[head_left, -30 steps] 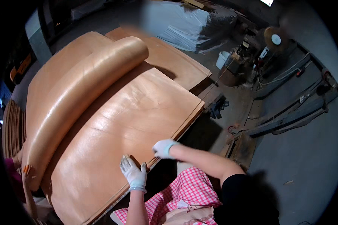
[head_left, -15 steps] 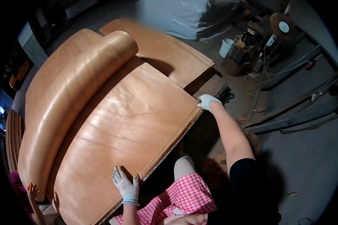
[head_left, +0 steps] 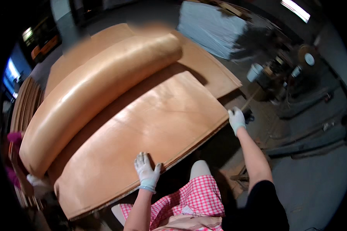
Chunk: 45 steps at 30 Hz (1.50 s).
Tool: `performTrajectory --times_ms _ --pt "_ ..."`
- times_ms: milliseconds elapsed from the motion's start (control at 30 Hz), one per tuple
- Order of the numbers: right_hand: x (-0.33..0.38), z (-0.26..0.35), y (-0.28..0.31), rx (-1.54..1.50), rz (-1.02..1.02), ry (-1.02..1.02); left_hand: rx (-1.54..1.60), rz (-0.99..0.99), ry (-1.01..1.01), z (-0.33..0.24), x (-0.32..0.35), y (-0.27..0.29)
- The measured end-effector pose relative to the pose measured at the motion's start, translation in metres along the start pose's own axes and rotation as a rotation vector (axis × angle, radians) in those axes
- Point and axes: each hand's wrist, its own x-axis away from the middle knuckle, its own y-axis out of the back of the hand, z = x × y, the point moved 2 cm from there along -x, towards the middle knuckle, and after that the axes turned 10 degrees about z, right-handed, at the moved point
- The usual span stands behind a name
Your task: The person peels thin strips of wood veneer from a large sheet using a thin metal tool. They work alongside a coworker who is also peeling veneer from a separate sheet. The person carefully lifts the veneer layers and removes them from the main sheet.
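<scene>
A large stack of thin tan wood veneer sheets [head_left: 142, 127] lies in front of me. My left hand [head_left: 147, 172], in a white glove with dirty fingertips, rests flat on the top sheet by the near edge, fingers spread and thumb out to the side. At the stack's right corner, my gloved right hand [head_left: 236, 118] is closed on the sheet's edge; the fingertips underneath are hidden. Beyond the flat area, a thick roll of veneer [head_left: 100, 92] lies across the stack, its surface curved and shiny.
Another person's arm [head_left: 17, 165] is at the far left, beside the roll's end. More veneer sheets [head_left: 208, 73] lie behind. A wrapped pale stack [head_left: 208, 29], a white bucket [head_left: 254, 72] and a machine with a round disc [head_left: 307, 57] stand at the back right.
My view has shifted, so the stack and roll appear farther right. Both my hands keep about the same places on the sheet. The other person's raised hand has moved.
</scene>
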Motion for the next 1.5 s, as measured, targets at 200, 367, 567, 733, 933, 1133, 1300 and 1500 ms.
performTrajectory --times_ms 200,367,567,733,933,1133,1300,1500 --pt "0.183 0.15 -0.041 -0.353 0.485 0.33 0.456 -0.19 -0.192 -0.04 0.061 0.057" --pt "0.301 0.263 -0.027 -0.583 0.854 0.576 0.562 -0.33 -0.323 -0.029 0.118 0.093" --pt "0.361 0.3 -0.038 -0.755 0.955 0.666 0.983 -0.314 -0.159 -0.003 0.178 0.119" --pt "0.378 0.323 -0.052 -0.796 1.031 0.618 1.42 -0.256 0.003 0.013 0.185 0.087" --pt "0.395 0.338 -0.069 -0.973 1.047 0.423 1.732 -0.243 0.092 0.031 0.182 0.072" --pt "0.366 0.341 -0.09 -0.388 1.018 0.85 2.037 -0.482 0.207 0.058 0.183 0.063" --pt "0.314 0.332 -0.078 -0.122 0.88 0.809 1.849 -0.998 0.2 0.159 0.19 0.113" --pt "0.23 0.265 -0.087 -0.025 0.923 0.561 0.982 -1.326 0.607 0.356 0.255 0.156"
